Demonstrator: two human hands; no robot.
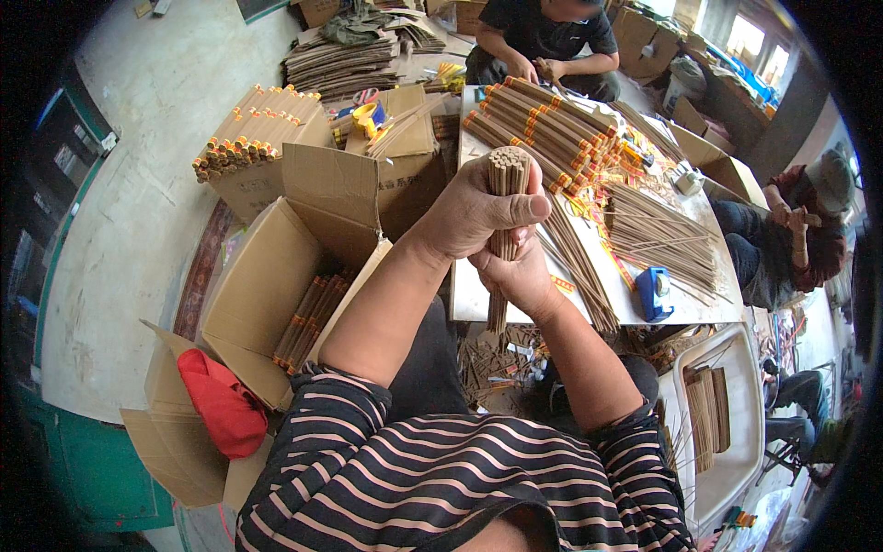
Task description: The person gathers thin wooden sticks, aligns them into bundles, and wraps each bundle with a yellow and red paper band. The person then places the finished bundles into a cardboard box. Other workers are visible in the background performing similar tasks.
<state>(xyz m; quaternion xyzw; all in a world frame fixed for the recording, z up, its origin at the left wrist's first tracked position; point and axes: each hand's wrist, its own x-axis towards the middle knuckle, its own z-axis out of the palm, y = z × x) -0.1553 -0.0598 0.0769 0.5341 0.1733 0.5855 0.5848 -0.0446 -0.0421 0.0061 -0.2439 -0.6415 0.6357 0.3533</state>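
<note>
At the centre of the frame, the left hand (478, 213) is wrapping tightly round the upper part of a bundle of sticks (506, 175), while the right hand (517, 269) is clutching the same bundle just below, fingers closed. The bundle is standing upright between the two fists, apparently so that the thin brown sticks line up; their round tips are showing as a flat, honeycomb-like face at the top, and the lower ends are poking out beneath the right hand, over the near edge of the table (469, 294).

Behind the hands, toward the upper centre, packed sleeves (543, 124) with orange and red ends are lying stacked side by side on the pale table, and loose sticks (658, 235) are fanning out to the right, near a blue tape dispenser (654, 293).

At left, an open cardboard box (267, 276) is holding a few packed sleeves within easy reach, its flaps folded outward; a red cloth (221, 405) is resting on the cardboard below it. Another box (253, 166), upper left, is standing crammed with sleeves on end.

Two other people are sitting at the table's far and right sides.
</note>
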